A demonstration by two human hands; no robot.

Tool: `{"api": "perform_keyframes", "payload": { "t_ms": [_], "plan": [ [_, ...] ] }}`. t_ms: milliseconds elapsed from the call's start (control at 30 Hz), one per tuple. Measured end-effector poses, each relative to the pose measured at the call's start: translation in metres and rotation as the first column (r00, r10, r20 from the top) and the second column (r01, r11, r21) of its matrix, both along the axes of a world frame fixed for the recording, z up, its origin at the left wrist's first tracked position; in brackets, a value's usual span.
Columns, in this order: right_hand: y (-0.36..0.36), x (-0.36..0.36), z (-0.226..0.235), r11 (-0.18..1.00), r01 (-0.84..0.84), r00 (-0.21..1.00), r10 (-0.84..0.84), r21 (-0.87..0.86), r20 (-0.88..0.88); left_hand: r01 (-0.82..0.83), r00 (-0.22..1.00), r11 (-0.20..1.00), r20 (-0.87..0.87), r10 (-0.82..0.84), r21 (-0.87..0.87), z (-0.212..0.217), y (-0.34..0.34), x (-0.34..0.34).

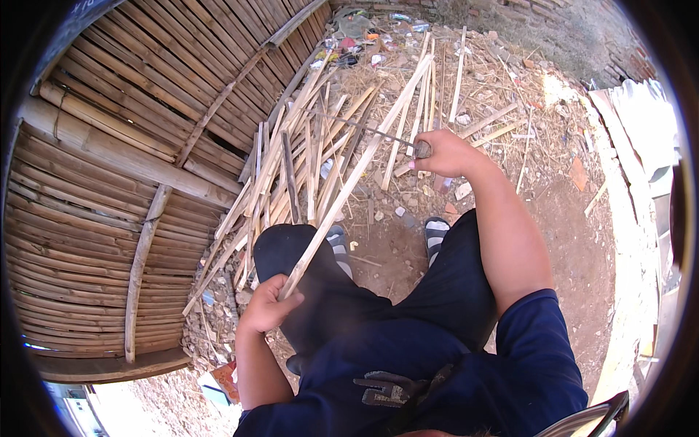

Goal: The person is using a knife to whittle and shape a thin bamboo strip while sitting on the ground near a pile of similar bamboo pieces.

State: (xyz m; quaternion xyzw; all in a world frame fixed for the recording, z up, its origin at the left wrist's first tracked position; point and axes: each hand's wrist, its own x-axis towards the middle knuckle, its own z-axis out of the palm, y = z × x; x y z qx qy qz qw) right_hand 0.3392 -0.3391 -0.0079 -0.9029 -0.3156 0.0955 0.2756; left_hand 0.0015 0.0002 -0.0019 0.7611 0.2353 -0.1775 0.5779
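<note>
My left hand (268, 306) is closed around the near end of a long pale bamboo strip (354, 177), beside my left knee. The strip slants up and away to the right, over the ground in front of me. In my right hand (445, 153) is the wooden handle (422, 149) of a long, thin-bladed knife. Its dark blade (386, 135) points left and lies across the strip in this view; whether it touches the strip, I cannot tell. Beneath and to the left, a heap of split bamboo strips (273, 175) lies on the ground.
A bamboo-slat wall (95, 240) with poles rises close on my left. Dry straw, stones and litter (349, 45) cover the ground ahead, with a brick wall (582, 36) at the back. Pale sheeting (644, 109) stands at the right. My sandalled feet (435, 234) are below.
</note>
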Motion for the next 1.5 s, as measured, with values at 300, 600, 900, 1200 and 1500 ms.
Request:
{"api": "perform_keyframes", "payload": {
  "t_ms": [300,600,900,1200,1500],
  "plan": [
    [0.033,-0.026,0.017,0.953,-0.257,0.964,0.241,-0.161,-0.11,-0.01,1.0,1.0,-0.004,0.01,0.012,0.002,-0.001,-0.001],
    [-0.001,0.003,0.007,0.998,0.015,0.998,-0.019,-0.066,-0.059,-0.011,1.0,1.0,-0.016,0.011,0.005,0.003,-0.003,0.001],
    [0.012,-0.004,0.012,0.989,-0.104,0.974,0.081,-0.103,-0.214,-0.016,1.0,1.0,-0.016,0.016,0.01,0.002,-0.002,0.0],
    [0.019,-0.018,0.023,0.973,-0.198,0.967,0.174,-0.122,-0.184,-0.011,1.0,1.0,0.002,0.011,0.014,-0.002,-0.001,-0.001],
    [-0.001,0.002,0.013,0.996,-0.046,0.986,0.033,-0.073,-0.164,-0.009,1.0,1.0,-0.016,0.01,0.023,-0.001,-0.001,0.0]
  ]
}}
